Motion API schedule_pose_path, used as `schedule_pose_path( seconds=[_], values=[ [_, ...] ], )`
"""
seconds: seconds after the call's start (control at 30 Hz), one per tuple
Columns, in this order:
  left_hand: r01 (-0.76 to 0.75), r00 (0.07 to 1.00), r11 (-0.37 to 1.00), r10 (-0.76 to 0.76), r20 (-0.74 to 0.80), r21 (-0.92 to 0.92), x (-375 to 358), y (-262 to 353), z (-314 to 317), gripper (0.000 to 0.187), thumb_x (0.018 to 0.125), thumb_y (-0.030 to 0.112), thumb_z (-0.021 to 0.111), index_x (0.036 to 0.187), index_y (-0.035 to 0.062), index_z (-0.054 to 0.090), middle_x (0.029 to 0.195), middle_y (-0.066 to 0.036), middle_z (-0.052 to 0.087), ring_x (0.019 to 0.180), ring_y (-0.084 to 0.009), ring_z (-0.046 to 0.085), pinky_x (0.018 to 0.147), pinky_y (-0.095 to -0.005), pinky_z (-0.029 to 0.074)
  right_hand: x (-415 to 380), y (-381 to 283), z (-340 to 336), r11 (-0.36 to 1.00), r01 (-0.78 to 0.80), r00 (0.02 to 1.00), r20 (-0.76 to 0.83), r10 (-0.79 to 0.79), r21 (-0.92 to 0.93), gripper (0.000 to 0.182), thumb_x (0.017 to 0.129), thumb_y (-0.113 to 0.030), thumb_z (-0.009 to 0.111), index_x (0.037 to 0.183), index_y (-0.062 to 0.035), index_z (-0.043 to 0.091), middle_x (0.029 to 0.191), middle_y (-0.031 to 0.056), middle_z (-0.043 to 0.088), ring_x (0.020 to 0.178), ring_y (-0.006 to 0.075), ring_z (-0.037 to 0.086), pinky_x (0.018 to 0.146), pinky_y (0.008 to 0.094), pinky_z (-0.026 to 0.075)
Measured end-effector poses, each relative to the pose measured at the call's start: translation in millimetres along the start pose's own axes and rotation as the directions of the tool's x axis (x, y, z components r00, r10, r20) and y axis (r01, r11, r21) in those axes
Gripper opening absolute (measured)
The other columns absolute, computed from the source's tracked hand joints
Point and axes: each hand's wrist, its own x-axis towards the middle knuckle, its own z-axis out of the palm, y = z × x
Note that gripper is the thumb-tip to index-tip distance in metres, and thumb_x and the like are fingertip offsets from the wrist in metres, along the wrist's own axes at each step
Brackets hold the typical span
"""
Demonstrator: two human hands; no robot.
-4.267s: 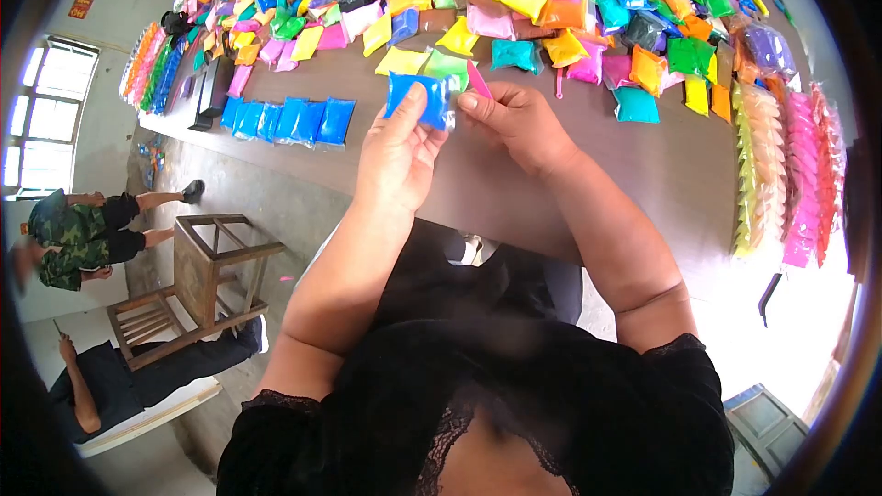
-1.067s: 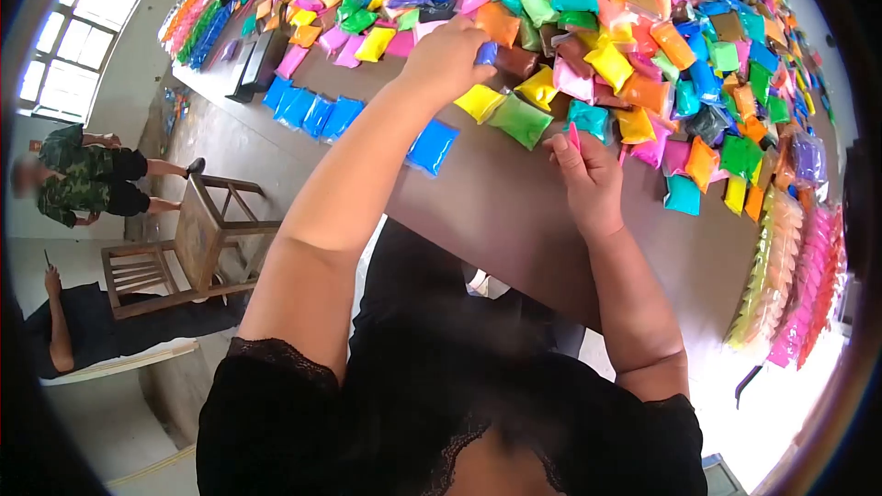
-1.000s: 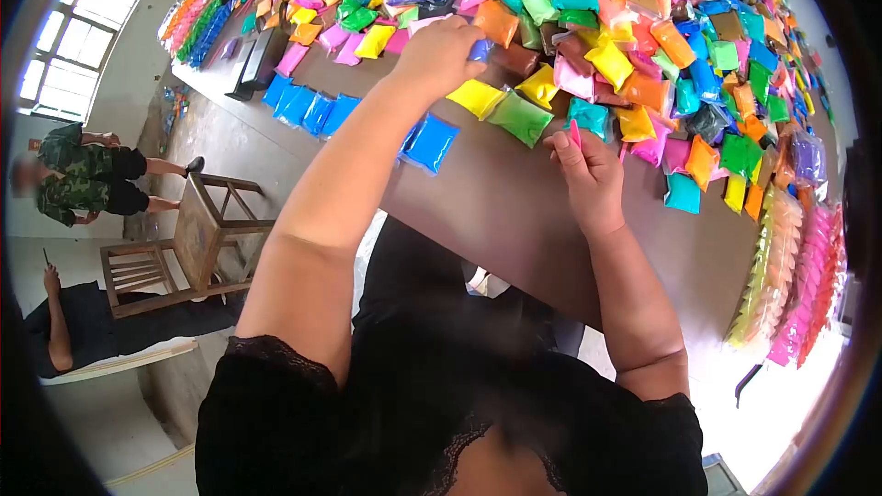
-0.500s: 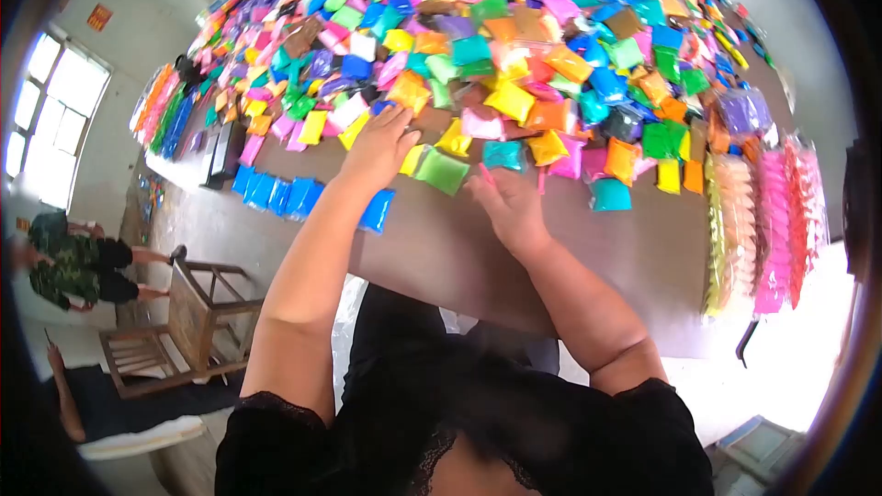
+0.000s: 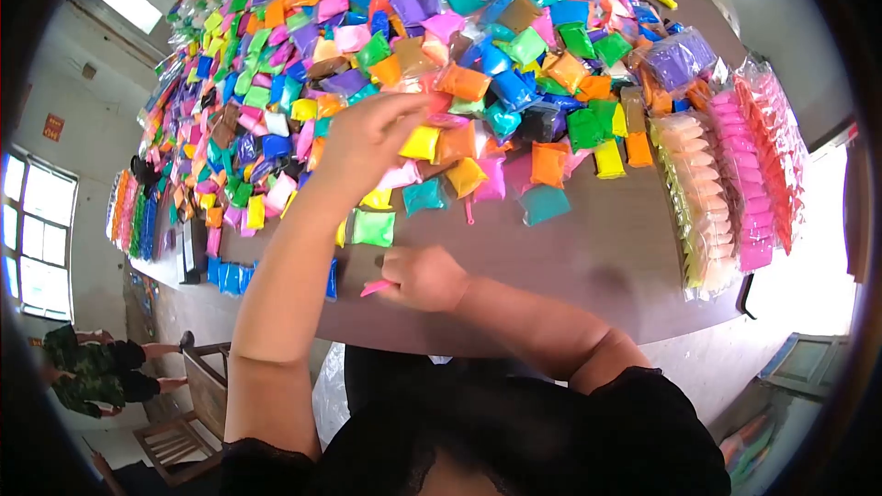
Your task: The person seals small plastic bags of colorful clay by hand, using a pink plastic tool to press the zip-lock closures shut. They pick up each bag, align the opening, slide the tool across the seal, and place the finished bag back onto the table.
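My left hand (image 5: 367, 142) hovers over the near edge of a heap of small bright packets, its fingers stretched forward and thumb apart. Just below its fingertips is a yellow packet (image 5: 420, 142), with an orange packet (image 5: 464, 83) further right. Closed in a fist, my right hand (image 5: 427, 277) grips a small pink plastic stick (image 5: 376, 287) whose end pokes out on the left. Beyond that fist, a light green packet (image 5: 374, 228) lies on the table. A teal packet (image 5: 425, 196) is nearby.
Long clear bags of peach packets (image 5: 706, 193) and pink packets (image 5: 742, 179) stand at the right. A row of blue packets (image 5: 230, 276) lies left of my left forearm. Another person (image 5: 96, 367) and a wooden chair (image 5: 188, 432) are at the left.
My view has shifted, moving the heap within it. My left hand has lifted from the orange and blue packets and moved right along the heap. My right hand has drawn back toward me with the pink stick.
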Motion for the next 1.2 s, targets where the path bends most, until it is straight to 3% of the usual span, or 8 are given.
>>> schedule_pose_path(
  seconds=[0.1, 0.4, 0.57, 0.63, 0.9, 1.03, 1.07, 1.2],
  values=[
    [-0.371, 0.925, 0.921, 0.357, 0.128, 0.118, 48, -10, 47, 0.031, 0.089, 0.017, 0.064, 0.118, 0.0045, 0.065, 0.113, -0.014, 0.068, 0.103, -0.0281, 0.065, 0.088, -0.0357, 0.05, 2, -4, -4, 0.999, -0.007, 0.999, 0.039, 0.006, 0.034, 0.029, 0.083, -0.031, 0.068, 0.073, -0.0048, 0.057, 0.077, 0.0094, 0.057, 0.071, 0.0301, 0.061, 0.063, 0.0422, 0.05],
    [-0.257, 0.963, 0.825, 0.173, 0.209, 0.503, 101, -21, 145, 0.044, 0.082, 0.024, 0.07, 0.12, 0.0049, 0.061, 0.116, -0.017, 0.065, 0.107, -0.0351, 0.061, 0.093, -0.0435, 0.048, -1, 3, 15, 0.978, -0.135, 0.989, -0.032, 0.141, 0.157, 0.023, 0.084, -0.03, 0.064, 0.096, -0.0105, 0.066, 0.088, 0.0114, 0.065, 0.081, 0.0318, 0.065, 0.07, 0.0446, 0.054],
    [0.144, 0.989, 0.897, -0.114, 0.096, -0.418, 83, -8, 83, 0.035, 0.091, 0.02, 0.066, 0.121, 0.0054, 0.059, 0.112, -0.012, 0.067, 0.104, -0.0257, 0.065, 0.088, -0.0407, 0.052, -1, -1, -2, 0.984, -0.031, 0.999, -0.022, 0.035, 0.173, 0.023, 0.084, -0.031, 0.064, 0.094, -0.0098, 0.067, 0.089, 0.0121, 0.065, 0.08, 0.0335, 0.064, 0.069, 0.0457, 0.053],
    [0.21, 0.978, 0.375, -0.093, 0.188, -0.903, 57, -11, 55, 0.036, 0.094, 0.016, 0.063, 0.126, 0.0013, 0.055, 0.115, -0.011, 0.065, 0.106, -0.0233, 0.065, 0.088, -0.0401, 0.056, 0, 3, 1, 0.994, -0.066, 0.995, 0.078, 0.059, 0.089, 0.025, 0.085, -0.032, 0.063, 0.085, -0.0069, 0.065, 0.089, 0.0128, 0.064, 0.077, 0.0339, 0.063, 0.067, 0.0449, 0.053],
    [0.127, 0.94, 0.196, -0.336, 0.055, -0.972, -85, -22, 0, 0.044, 0.094, 0.016, 0.063, 0.132, -0.0019, 0.048, 0.125, -0.017, 0.06, 0.114, -0.0298, 0.062, 0.088, -0.0417, 0.058, 4, 4, 2, 0.964, -0.216, 0.95, -0.197, 0.244, 0.152, 0.038, 0.089, -0.032, 0.067, 0.068, -0.0017, 0.059, 0.068, 0.0178, 0.058, 0.062, 0.0358, 0.057, 0.06, 0.0438, 0.047],
    [0.079, 0.913, 0.973, -0.158, -0.376, -0.217, -184, -33, 30, 0.051, 0.094, 0.021, 0.063, 0.138, 0.0018, 0.046, 0.139, -0.023, 0.047, 0.132, -0.0389, 0.045, 0.103, -0.0509, 0.043, 0, 34, 2, 0.876, -0.249, 0.863, -0.315, 0.394, 0.414, 0.033, 0.093, -0.025, 0.065, 0.072, -0.0005, 0.061, 0.067, 0.0148, 0.057, 0.06, 0.0243, 0.055, 0.058, 0.0373, 0.044],
    [-0.055, 0.97, 0.946, 0.126, -0.207, 0.319, -207, -40, 40, 0.055, 0.093, 0.023, 0.063, 0.141, 0.0047, 0.045, 0.146, -0.026, 0.04, 0.138, -0.0409, 0.037, 0.108, -0.0536, 0.036, 2, 32, -5, 0.891, -0.204, 0.854, -0.371, 0.365, 0.406, 0.032, 0.092, -0.026, 0.066, 0.073, -0.0004, 0.062, 0.067, 0.013, 0.059, 0.06, 0.0224, 0.056, 0.058, 0.035, 0.044],
    [-0.024, 0.992, 0.872, -0.039, 0.118, 0.489, -247, -23, 69, 0.058, 0.092, 0.027, 0.064, 0.144, 0.0116, 0.044, 0.154, -0.027, 0.023, 0.143, -0.0404, 0.026, 0.115, -0.0513, 0.024, -2, 31, -6, 0.9, -0.201, 0.85, -0.388, 0.356, 0.386, 0.033, 0.091, -0.028, 0.068, 0.072, -0.0007, 0.062, 0.065, 0.0101, 0.06, 0.058, 0.0191, 0.056, 0.057, 0.0331, 0.044]
  ],
)
